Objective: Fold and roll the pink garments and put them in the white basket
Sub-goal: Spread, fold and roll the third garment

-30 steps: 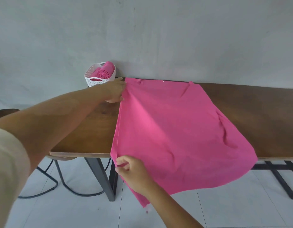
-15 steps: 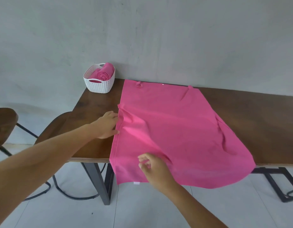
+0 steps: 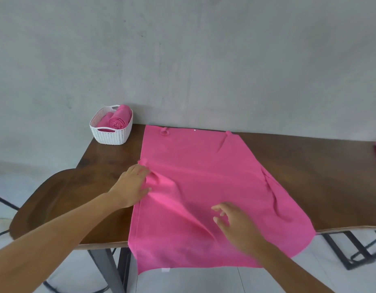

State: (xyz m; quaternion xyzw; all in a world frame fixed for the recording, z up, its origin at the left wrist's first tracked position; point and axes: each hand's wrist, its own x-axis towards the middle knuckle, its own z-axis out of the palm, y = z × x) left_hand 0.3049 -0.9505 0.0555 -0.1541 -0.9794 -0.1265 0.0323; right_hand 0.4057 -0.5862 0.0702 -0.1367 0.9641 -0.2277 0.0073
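Lying flat on the counter [image 3: 309,166], near end hanging over the edge, the pink garment [image 3: 204,176] looks soft and light, best taken by its hems. The left hand [image 3: 130,187] meets the left hem, grip unclear. The right hand [image 3: 235,227] hovers above the cloth, fingers spread and empty. The white basket [image 3: 111,136] holds rolled pink garments [image 3: 117,123].

text readable: none | label: small white tag [image 3: 166,270] on near hem of pink garment [image 3: 204,182], print too small to tell
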